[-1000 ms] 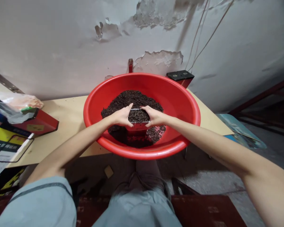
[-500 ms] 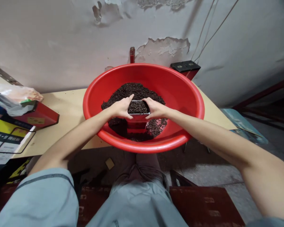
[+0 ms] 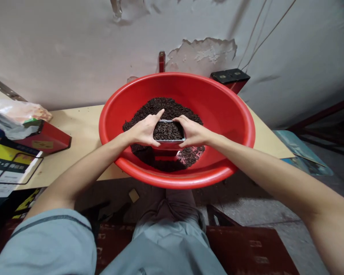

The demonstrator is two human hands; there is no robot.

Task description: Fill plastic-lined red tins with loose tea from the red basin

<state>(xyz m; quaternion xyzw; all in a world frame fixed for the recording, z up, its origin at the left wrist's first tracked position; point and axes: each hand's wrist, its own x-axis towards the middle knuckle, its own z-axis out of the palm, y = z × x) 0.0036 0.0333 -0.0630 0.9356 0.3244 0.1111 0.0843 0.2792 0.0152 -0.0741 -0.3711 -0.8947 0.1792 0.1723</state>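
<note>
A red box (image 3: 168,144) with a silvery lined rim is full of dark, loose leaves that look like tea (image 3: 167,131). My left hand (image 3: 145,130) grips its left side, thumb in front and index finger stretched past the far rim. On the opposite side, my right hand (image 3: 192,131) is closed round the right wall. Between them the box is upright, mouth upward, inside a large red basin (image 3: 223,110). More of the leaves (image 3: 157,107) are heaped behind the box and strewn around it. The box's underside is hidden.
The basin rests on a pale tabletop (image 3: 83,128), its near rim overhanging the front edge. At left lie another red box (image 3: 53,139) and plastic bags (image 3: 17,114). Behind the basin's right rim stands a black-topped red box (image 3: 231,78), close to the peeling wall.
The box looks slightly nearer and larger, with both hands still gripping its sides. The view has shifted slightly.
</note>
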